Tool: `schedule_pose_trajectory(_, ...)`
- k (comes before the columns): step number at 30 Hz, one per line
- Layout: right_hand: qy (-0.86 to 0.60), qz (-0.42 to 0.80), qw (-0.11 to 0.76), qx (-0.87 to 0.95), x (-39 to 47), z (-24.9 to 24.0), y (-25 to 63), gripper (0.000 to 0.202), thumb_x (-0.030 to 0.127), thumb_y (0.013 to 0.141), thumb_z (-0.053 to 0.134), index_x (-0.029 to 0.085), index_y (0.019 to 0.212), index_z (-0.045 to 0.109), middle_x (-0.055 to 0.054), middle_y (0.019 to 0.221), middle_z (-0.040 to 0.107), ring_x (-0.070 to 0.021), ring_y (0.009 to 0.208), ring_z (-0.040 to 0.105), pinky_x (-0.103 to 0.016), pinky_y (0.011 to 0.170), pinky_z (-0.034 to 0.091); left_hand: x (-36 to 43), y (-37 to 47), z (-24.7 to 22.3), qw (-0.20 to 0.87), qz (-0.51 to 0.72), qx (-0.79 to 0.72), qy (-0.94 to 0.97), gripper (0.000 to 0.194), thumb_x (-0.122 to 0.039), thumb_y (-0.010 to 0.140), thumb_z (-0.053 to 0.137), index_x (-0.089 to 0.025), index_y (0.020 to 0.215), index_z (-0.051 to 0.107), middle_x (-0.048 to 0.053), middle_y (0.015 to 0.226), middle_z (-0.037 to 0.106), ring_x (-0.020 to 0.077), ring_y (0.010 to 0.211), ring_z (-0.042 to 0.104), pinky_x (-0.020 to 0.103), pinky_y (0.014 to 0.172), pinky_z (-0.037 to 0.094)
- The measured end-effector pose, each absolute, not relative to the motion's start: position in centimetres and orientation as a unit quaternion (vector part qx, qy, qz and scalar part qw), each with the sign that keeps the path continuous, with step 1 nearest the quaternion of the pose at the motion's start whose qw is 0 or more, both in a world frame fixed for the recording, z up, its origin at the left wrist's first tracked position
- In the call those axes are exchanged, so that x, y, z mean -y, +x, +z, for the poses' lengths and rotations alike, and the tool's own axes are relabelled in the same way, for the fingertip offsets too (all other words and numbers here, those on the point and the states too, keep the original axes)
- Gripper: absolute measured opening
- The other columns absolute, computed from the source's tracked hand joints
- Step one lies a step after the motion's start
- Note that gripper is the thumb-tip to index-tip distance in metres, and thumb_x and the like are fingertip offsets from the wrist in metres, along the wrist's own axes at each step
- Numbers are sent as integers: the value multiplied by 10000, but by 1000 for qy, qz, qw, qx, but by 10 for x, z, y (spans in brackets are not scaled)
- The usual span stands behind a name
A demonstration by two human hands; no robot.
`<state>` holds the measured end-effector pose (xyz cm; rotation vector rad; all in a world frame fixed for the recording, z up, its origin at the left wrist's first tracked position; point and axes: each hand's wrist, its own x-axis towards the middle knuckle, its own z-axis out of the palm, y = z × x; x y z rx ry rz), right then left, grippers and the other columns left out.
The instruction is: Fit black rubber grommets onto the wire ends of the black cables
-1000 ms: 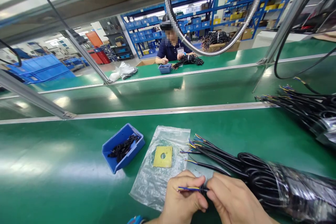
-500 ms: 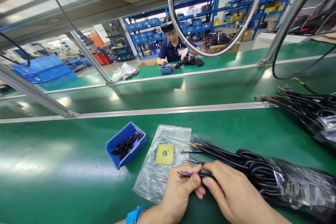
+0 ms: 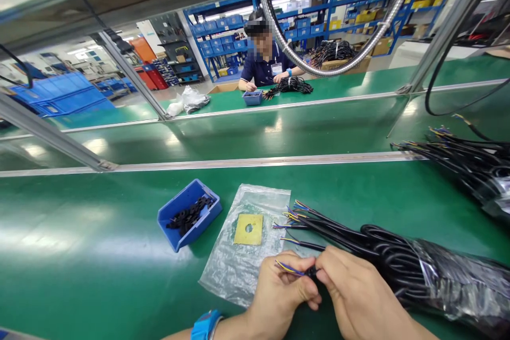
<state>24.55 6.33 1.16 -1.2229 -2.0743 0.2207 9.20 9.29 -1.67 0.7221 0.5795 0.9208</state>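
Observation:
Both my hands meet over the front of the green bench. My left hand (image 3: 279, 289) pinches a small black piece (image 3: 311, 272) around the end of a black cable. From that end, thin blue, yellow and white wires (image 3: 290, 268) stick out to the left over my fingers. My right hand (image 3: 358, 289) is closed on the cable just right of the piece, its fingers covering most of it. Behind my hands lies a bundle of black cables (image 3: 382, 255) with bared wire ends, partly wrapped in clear film. A blue bin (image 3: 205, 223) holds several small black parts (image 3: 191, 217).
A yellow square plate (image 3: 241, 234) with a central hole lies on a clear plastic bag (image 3: 227, 271). Another cable bundle (image 3: 474, 162) is at the right. Beyond the metal rail (image 3: 247, 162), a co-worker (image 3: 261, 66) sits at the opposite bench. A metal hose (image 3: 319, 70) hangs overhead.
My hands have shifted slightly right, and the black piece on the cable shows more clearly between them. The view has tilted a little. Across the bench, the co-worker's head and arms have moved.

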Motion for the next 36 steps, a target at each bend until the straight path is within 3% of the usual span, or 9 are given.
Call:
schedule_pose_trajectory(5, -481, 73, 345, 802, -62, 15, 239, 236, 51, 857, 298, 199, 714, 415, 4, 616, 488, -124, 520, 460, -243, 498, 333, -91, 94, -14, 765, 454, -280, 360, 241, -199, 582, 856, -236, 807, 778, -16, 684, 595, 75, 478, 597, 154, 430, 499)
schedule_pose_trajectory(9, -516, 162, 297, 787, -64, 21, 239, 239, 91, 880, 296, 206, 695, 395, 19, 597, 487, -117, 503, 459, -242, 488, 317, -96, 95, -5, 728, 461, -312, 400, 248, -141, 568, 846, -226, 791, 777, -15, 672, 605, 65, 477, 575, 149, 424, 490)
schedule_pose_trajectory(16, -540, 235, 250, 769, -65, 34, 254, 218, 205, 967, 339, 189, 827, 505, -21, 772, 530, -163, 699, 502, -288, 644, 370, -108, 93, 5, 735, 434, -336, 397, 237, -179, 537, 861, -183, 757, 770, -5, 633, 637, 81, 439, 569, 196, 418, 494)
schedule_pose_trajectory(23, -527, 306, 262, 748, -64, 35, 255, 273, 218, 982, 322, 195, 734, 433, 6, 717, 498, -139, 656, 467, -262, 610, 340, -108, 89, -1, 644, 466, -306, 524, 321, -115, 558, 850, -249, 840, 774, 13, 742, 655, 115, 706, 614, 200, 622, 505)
schedule_pose_trajectory(29, -529, 354, 221, 739, -70, 38, 256, 313, 221, 974, 310, 197, 676, 401, 19, 644, 481, -134, 592, 447, -265, 580, 303, -109, 89, -4, 573, 460, -286, 615, 320, -158, 609, 841, -288, 891, 765, -2, 699, 650, 103, 653, 585, 216, 634, 466)
schedule_pose_trajectory(33, -531, 338, 205, 749, -71, 42, 256, 308, 209, 966, 300, 196, 672, 388, 12, 643, 479, -135, 585, 436, -264, 573, 298, -111, 87, -1, 567, 443, -290, 631, 286, -199, 616, 840, -263, 885, 767, 8, 710, 642, 119, 672, 585, 235, 653, 471)
schedule_pose_trajectory(36, -528, 326, 214, 754, -68, 42, 257, 284, 197, 967, 303, 195, 695, 382, 8, 682, 477, -131, 617, 449, -254, 586, 315, -114, 80, 2, 605, 390, -301, 626, 394, -212, 585, 858, -224, 962, 744, 10, 741, 632, 126, 688, 588, 238, 660, 484)
